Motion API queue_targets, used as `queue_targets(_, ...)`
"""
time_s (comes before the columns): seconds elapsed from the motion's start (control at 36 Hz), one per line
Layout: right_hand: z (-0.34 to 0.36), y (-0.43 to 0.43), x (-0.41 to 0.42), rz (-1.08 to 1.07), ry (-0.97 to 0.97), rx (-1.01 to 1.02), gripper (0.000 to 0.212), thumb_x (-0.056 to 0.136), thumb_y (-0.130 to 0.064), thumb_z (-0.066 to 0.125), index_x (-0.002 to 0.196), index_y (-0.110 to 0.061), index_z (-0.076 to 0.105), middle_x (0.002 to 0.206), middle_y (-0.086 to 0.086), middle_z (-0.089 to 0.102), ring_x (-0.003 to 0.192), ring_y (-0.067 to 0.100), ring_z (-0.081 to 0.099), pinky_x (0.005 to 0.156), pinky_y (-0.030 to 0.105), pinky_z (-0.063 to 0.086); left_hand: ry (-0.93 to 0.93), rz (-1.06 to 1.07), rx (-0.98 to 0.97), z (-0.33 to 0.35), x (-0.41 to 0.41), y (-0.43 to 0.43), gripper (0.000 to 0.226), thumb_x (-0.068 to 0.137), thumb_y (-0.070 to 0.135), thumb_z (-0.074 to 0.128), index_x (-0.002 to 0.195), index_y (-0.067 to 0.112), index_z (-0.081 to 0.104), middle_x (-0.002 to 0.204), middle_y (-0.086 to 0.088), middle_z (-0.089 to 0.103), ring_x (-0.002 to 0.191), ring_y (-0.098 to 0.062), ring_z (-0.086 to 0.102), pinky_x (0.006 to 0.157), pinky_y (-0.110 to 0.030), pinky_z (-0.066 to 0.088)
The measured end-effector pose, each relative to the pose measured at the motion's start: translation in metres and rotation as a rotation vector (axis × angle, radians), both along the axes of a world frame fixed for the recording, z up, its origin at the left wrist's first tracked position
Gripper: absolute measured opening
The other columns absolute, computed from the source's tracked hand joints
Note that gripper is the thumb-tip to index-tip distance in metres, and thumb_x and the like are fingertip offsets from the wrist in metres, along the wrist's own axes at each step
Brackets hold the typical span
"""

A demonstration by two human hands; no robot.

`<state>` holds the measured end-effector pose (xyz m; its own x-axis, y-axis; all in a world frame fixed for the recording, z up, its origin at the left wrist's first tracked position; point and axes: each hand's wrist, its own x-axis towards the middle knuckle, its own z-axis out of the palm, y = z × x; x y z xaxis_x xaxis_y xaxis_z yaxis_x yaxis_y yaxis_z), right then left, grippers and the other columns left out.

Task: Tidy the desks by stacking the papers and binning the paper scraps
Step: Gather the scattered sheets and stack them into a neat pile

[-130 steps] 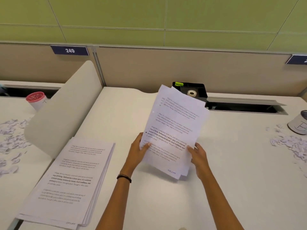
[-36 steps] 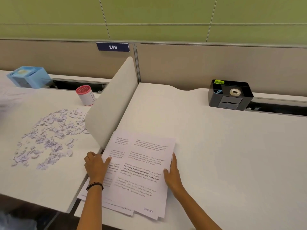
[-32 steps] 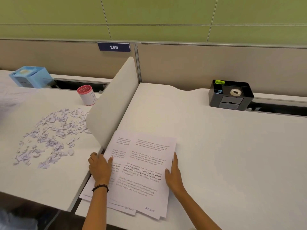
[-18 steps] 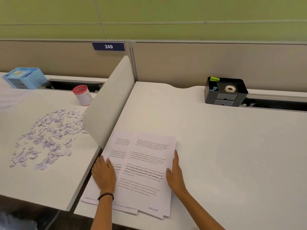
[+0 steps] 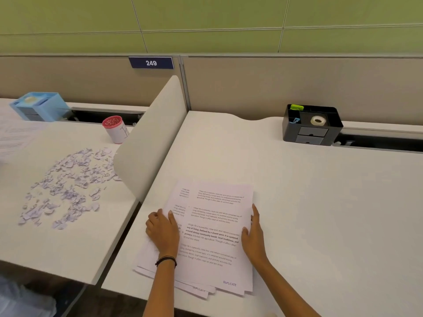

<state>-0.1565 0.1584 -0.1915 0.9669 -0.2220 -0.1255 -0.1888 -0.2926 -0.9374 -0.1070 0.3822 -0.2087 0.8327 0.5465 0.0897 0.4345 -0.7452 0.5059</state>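
A stack of printed white papers (image 5: 212, 227) lies on the near left part of the right desk (image 5: 309, 202), its sheets slightly fanned at the bottom edge. My left hand (image 5: 163, 232) rests flat on the stack's left side, fingers pointing away from me. My right hand (image 5: 253, 236) lies against the stack's right edge with its fingers straight. A heap of small pale paper scraps (image 5: 68, 184) is spread over the left desk (image 5: 57, 243). A red-topped white cup (image 5: 115, 129) stands behind the scraps.
A curved beige divider (image 5: 151, 138) separates the two desks. A black organizer (image 5: 311, 124) with a tape roll sits at the back of the right desk. A blue box (image 5: 40, 106) and more printed sheets (image 5: 13, 138) lie at the far left.
The papers held up in both hands earlier now lie on the stack by the divider. In the last second both hands have stayed pressed along the stack's sides, the left sliding slightly inward.
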Motion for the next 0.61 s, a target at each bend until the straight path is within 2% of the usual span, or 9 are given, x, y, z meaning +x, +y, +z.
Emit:
queue_targets(0.08, -0.004, -0.010, 0.000, -0.030, -0.008, -0.032, 0.069, 0.089, 0.010, 0.040, 0.148, -0.014, 0.014, 0.151, 0.000, 0.026, 0.138, 0.012, 0.026, 0.113, 0.027, 0.022, 0.068, -0.025, 0.005, 0.007, 0.003, -0.019, 0.040, 0.094, 0.029, 0.050, 0.116, -0.004, 0.055, 0.113, -0.023, 0.052, 0.101, -0.038, 0.048, 0.083, -0.047, 0.038)
queue_targets(0.19, -0.005, -0.022, -0.002, -0.071, 0.019, -0.073, 0.064, 0.090, 0.009, 0.040, 0.146, -0.008, 0.017, 0.150, 0.005, 0.027, 0.138, 0.016, 0.026, 0.105, 0.013, 0.016, 0.149, -0.069, -0.001, 0.019, 0.008, -0.048, 0.046, 0.095, 0.035, 0.047, 0.113, -0.007, 0.053, 0.111, -0.023, 0.050, 0.101, -0.037, 0.047, 0.079, -0.045, 0.039)
queue_targets(0.25, -0.005, -0.026, -0.003, -0.094, 0.026, -0.082, 0.062, 0.089, 0.010, 0.039, 0.146, -0.007, 0.019, 0.148, 0.006, 0.029, 0.136, 0.016, 0.028, 0.102, 0.010, 0.016, 0.163, -0.099, -0.012, 0.022, 0.010, -0.062, 0.049, 0.095, 0.037, 0.047, 0.114, -0.008, 0.052, 0.112, -0.023, 0.049, 0.102, -0.037, 0.046, 0.076, -0.045, 0.040)
queue_targets(0.42, -0.013, -0.035, -0.009, -0.180, 0.023, -0.102, 0.064, 0.086, 0.013, 0.039, 0.144, -0.006, 0.020, 0.147, 0.010, 0.025, 0.136, 0.021, 0.027, 0.110, 0.023, 0.020, 0.331, -0.201, 0.043, 0.026, 0.016, -0.095, 0.054, 0.096, 0.048, 0.036, 0.119, -0.001, 0.046, 0.119, -0.014, 0.046, 0.110, -0.027, 0.044, 0.082, -0.038, 0.042)
queue_targets(0.53, -0.019, -0.046, -0.012, -0.208, 0.004, -0.156, 0.062, 0.088, 0.011, 0.038, 0.145, -0.004, 0.018, 0.151, 0.010, 0.017, 0.140, 0.022, 0.020, 0.111, 0.022, 0.015, 0.388, -0.291, -0.103, 0.023, 0.022, -0.103, 0.051, 0.094, 0.041, 0.047, 0.124, 0.001, 0.043, 0.126, -0.013, 0.042, 0.119, -0.027, 0.037, 0.089, -0.038, 0.042)
queue_targets(0.61, -0.022, -0.057, -0.014, -0.218, -0.022, -0.181, 0.061, 0.090, 0.009, 0.038, 0.146, -0.005, 0.017, 0.152, 0.009, 0.016, 0.140, 0.021, 0.019, 0.111, 0.022, 0.014, 0.429, -0.348, -0.132, 0.022, 0.026, -0.105, 0.050, 0.091, 0.039, 0.054, 0.123, 0.002, 0.046, 0.126, -0.013, 0.043, 0.120, -0.028, 0.037, 0.089, -0.037, 0.042)
